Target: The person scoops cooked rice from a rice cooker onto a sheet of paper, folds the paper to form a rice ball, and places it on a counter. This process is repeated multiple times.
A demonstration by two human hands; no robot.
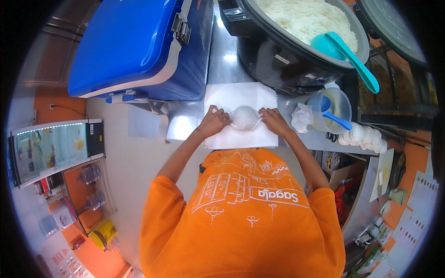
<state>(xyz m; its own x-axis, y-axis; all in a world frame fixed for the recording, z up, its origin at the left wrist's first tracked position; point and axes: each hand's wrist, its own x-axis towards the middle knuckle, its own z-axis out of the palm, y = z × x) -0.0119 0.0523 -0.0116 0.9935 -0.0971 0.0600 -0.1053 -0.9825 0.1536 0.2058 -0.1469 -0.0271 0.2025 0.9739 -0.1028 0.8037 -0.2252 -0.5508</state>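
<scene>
Both hands pinch opposite sides of a thin white wrapper around a rounded pale bundle point(244, 118), whose contents cannot be told for certain. My left hand point(215, 121) grips its left edge, and my right hand point(273, 120) has the right edge between the fingers. Beneath the bundle lies a stack of white paper sheets point(241, 139) at the near edge of the metal table. Beyond the sheets stands a large black rice cooker point(278, 62) full of cooked white rice point(306, 17). A turquoise scoop point(358, 62) rests on its rim, partly in the rice.
A blue cooler box point(139, 45) with metal latches occupies the table's left. To the right are crumpled white plastic point(301, 118), a clear container point(342, 100) with a blue scoop point(335, 120), scissors handles point(332, 137) and several white wrapped bundles point(363, 137). The cooker's raised lid point(396, 27) is at upper right.
</scene>
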